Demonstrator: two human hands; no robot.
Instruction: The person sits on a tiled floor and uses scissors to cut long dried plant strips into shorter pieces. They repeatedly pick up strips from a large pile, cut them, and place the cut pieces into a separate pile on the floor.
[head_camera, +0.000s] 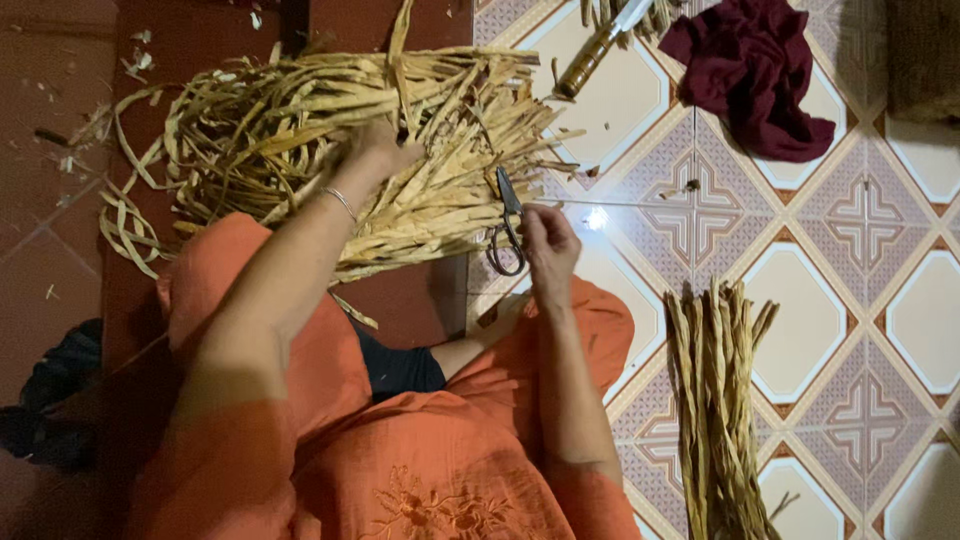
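The left hand (375, 150) is buried in the big heap of dried plant strips (330, 140) at the upper middle of the frame, fingers curled into the tangle; how tightly they grip cannot be told. The right hand (548, 245), at frame centre, has its fingers closed on a single thin strip and touches the scissors (508, 222), whose blades point up toward the heap. Risks, as I judge them: the blades sit close to the left wrist and its bangle (340, 203) (a slip could nick skin), and tugging one strip may drag loose neighbours off onto the tiled floor (850, 290), beside the sorted bundle (715, 400) at lower right.
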